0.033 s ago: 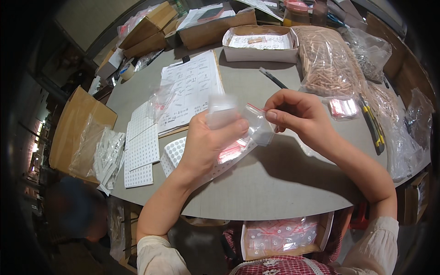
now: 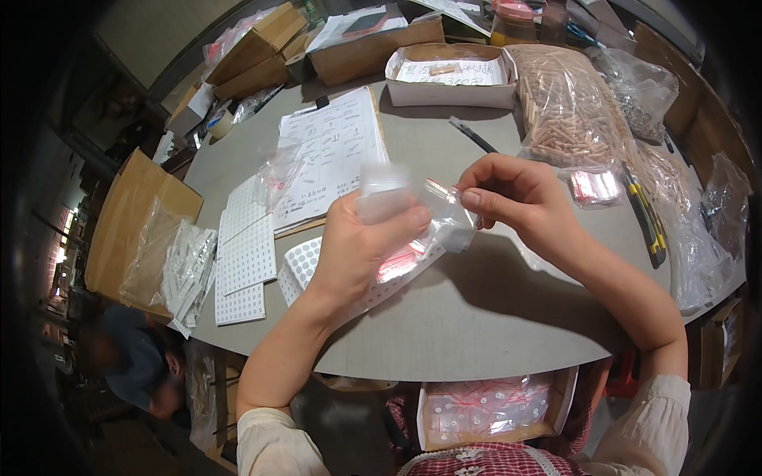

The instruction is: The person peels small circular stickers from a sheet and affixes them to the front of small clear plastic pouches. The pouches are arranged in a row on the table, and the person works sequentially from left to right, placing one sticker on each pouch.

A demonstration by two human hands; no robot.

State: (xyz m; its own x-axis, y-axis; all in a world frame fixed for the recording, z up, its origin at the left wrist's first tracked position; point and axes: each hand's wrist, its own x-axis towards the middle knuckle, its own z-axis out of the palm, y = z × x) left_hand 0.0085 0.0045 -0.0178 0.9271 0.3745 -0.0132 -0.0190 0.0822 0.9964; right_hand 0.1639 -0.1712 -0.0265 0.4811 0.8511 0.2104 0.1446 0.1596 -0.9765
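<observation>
My left hand is closed around a stack of small clear plastic bags, its thumb laid across them. Between finger and thumb, my right hand pinches a clear zip bag by its red-lined edge. That bag sits right beside the left thumb, above the table. Under the left hand lie more red-edged zip bags, on top of a sheet of round grey stickers. Whether the pinched bag has anything in it, I cannot tell.
Sticker sheets and a paper list lie left. A white box, a pen, a big bag of wooden dowels and a yellow cutter lie beyond and right. A box of filled bags sits at my lap.
Both hands keep almost the same place and grip. The zip bag's lower part has shifted slightly. At the far left, another person's body has moved and shows more clearly.
</observation>
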